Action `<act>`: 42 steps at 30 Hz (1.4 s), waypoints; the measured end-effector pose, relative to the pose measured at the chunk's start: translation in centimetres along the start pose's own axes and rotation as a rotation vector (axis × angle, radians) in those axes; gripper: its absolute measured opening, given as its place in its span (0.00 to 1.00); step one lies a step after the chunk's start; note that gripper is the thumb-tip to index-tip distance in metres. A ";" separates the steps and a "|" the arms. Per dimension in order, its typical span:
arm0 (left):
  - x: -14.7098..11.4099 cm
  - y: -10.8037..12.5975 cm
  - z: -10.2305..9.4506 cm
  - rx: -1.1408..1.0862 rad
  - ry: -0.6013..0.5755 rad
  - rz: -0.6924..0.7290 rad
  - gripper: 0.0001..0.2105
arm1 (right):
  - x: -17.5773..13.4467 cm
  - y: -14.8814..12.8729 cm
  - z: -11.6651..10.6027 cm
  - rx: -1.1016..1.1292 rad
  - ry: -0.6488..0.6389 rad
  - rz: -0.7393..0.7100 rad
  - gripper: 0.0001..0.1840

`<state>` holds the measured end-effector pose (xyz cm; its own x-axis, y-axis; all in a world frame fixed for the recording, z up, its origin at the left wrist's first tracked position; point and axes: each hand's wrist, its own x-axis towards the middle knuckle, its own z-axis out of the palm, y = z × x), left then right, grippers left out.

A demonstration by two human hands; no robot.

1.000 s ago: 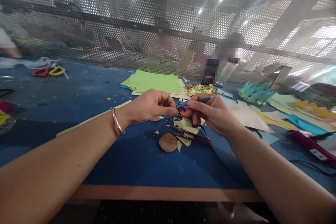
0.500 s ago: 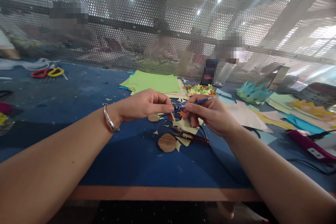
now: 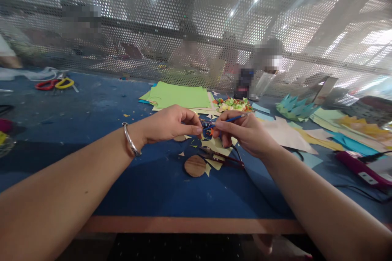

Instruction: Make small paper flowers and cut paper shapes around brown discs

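My right hand (image 3: 241, 132) is closed in a pinch round a slim blue stick (image 3: 235, 118), like a pen or a paintbrush, whose pale end points up to the right. Facing it, my left hand (image 3: 179, 124) has thumb and fingertips pressed together near the stick's other end. A sliver of something tan shows at those fingertips, too small to name. Below the hands lie a round wooden disc (image 3: 195, 166), a dark-red-handled tool (image 3: 226, 160) like scissors, and pale paper scraps (image 3: 216, 144). My left hand partly hides a second wooden disc (image 3: 179, 138).
Green paper sheets (image 3: 182, 96) and a heap of small paper pieces (image 3: 234, 105) lie behind my hands. Rightward are a folded blue-green paper piece (image 3: 295, 108), coloured sheets and a purple power strip (image 3: 363, 171). Red-and-yellow scissors (image 3: 55, 84) lie far left. A perforated screen (image 3: 171, 28) stands behind.
My left wrist has shifted slightly to the right, and less of the tan piece at the left fingertips shows. My right hand and the blue stick have hardly moved.
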<state>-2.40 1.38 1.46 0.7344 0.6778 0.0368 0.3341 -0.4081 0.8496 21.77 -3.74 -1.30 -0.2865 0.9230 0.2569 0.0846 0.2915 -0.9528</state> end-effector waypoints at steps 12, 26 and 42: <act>0.2 -0.5 -0.1 -0.190 -0.063 -0.024 0.08 | -0.1 -0.2 0.3 -0.027 -0.030 0.035 0.16; 0.3 -0.6 -0.4 -0.329 -0.091 -0.024 0.12 | 0.0 -0.5 0.6 -0.017 -0.040 0.052 0.19; 0.5 -0.3 -0.1 -0.299 -0.026 -0.022 0.14 | 0.4 0.2 0.5 0.054 -0.012 0.056 0.18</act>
<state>-2.23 1.92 1.26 0.7450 0.6671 0.0065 0.1641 -0.1927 0.9674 21.22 -3.48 -1.49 -0.2945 0.9341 0.2016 0.0489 0.2254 -0.9730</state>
